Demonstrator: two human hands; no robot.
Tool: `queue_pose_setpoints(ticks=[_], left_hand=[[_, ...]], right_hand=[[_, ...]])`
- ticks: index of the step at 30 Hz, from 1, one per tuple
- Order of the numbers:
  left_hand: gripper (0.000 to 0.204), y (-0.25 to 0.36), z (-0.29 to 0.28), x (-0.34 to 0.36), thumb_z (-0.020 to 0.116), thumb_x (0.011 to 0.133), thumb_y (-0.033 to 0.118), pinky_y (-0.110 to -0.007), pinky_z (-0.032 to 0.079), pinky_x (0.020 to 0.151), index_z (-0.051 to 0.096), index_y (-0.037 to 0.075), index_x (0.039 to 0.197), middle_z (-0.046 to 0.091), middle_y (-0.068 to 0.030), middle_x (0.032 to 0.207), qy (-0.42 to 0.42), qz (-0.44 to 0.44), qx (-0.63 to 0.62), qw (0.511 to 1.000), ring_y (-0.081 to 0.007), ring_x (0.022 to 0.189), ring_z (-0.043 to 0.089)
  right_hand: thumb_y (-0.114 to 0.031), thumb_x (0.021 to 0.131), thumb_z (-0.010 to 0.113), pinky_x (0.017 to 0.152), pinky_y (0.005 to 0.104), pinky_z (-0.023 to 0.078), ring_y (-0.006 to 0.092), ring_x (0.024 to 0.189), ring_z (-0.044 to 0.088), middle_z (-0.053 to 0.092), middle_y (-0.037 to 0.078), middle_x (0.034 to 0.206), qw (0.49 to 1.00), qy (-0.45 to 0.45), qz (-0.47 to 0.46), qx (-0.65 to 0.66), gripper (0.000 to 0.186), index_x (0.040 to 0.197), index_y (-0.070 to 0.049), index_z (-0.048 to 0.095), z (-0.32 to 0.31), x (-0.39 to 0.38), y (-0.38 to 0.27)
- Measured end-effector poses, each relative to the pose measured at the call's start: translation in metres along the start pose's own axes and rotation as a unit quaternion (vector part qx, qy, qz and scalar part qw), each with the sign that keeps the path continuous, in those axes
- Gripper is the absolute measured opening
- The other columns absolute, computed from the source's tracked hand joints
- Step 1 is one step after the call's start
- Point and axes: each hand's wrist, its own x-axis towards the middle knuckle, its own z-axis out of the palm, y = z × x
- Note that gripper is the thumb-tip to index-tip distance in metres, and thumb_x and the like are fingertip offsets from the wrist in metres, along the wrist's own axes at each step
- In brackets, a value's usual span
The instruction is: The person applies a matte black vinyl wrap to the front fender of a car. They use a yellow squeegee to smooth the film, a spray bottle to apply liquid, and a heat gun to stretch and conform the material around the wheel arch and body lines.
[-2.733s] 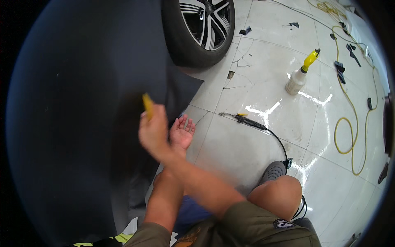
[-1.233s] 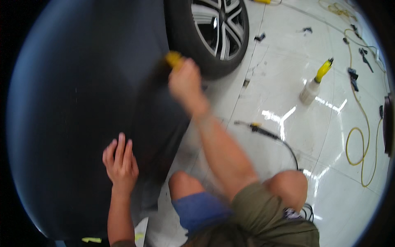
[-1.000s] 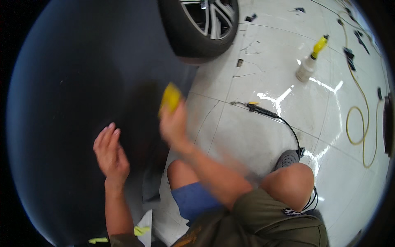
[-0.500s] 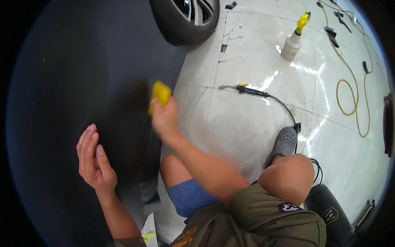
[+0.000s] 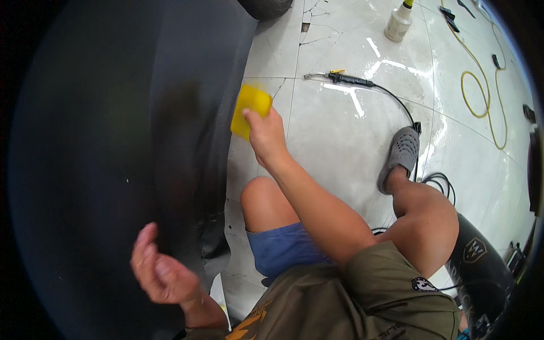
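Observation:
A flat yellow squeegee (image 5: 254, 106), blurred by motion, is gripped in my right hand (image 5: 267, 136), with the thumb across its face. It is near the lower edge of a dark grey film-covered car side (image 5: 113, 113); I cannot tell whether it touches. My left hand (image 5: 167, 275) is empty, its fingers loosely bent and apart, in front of the dark surface near my body. Along its lower edge the dark film (image 5: 212, 238) hangs loose and wrinkled.
A black wheel tyre (image 5: 269, 8) is at the top. On the glossy tiled floor (image 5: 334, 141) lie a black torch-like wand (image 5: 351, 79) with a hose and a yellow hose (image 5: 487, 102). A spray bottle (image 5: 399, 24) stands farther off. A black padded seat (image 5: 476, 266) is at lower right.
My right hand has moved the squeegee right, away from the dark surface. My left hand has dropped lower and turned, fingers bending more. The whole view has shifted, so floor things sit higher.

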Motion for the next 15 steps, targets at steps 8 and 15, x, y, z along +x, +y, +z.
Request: queue_pose_setpoints(ticks=[8,15], left_hand=[[0.039,-0.015,-0.020,0.014,0.034,0.097,-0.001,-0.049,0.042,0.111,0.055,-0.003,0.130,0.055,-0.0243,0.134,0.037,0.054,0.098,0.993,-0.0373,0.127,0.054],[0.035,-0.015,-0.016,0.021,0.039,0.097,0.001,-0.048,0.042,0.111,0.057,-0.006,0.127,0.058,-0.0242,0.132,-0.013,0.089,0.158,0.983,-0.0350,0.126,0.056]], right_hand=[[-0.018,0.096,0.060,0.086,0.0392,0.051,0.0324,0.093,0.066,0.068,0.017,0.099,0.979,-0.121,0.082,-0.142,0.031,0.118,0.003,0.059,0.013,-0.165,0.017],[-0.016,0.098,0.054,0.083,0.0385,0.048,0.0351,0.095,0.063,0.063,0.019,0.101,0.979,-0.087,-0.008,-0.184,0.025,0.115,0.002,0.059,0.063,-0.124,0.044]])
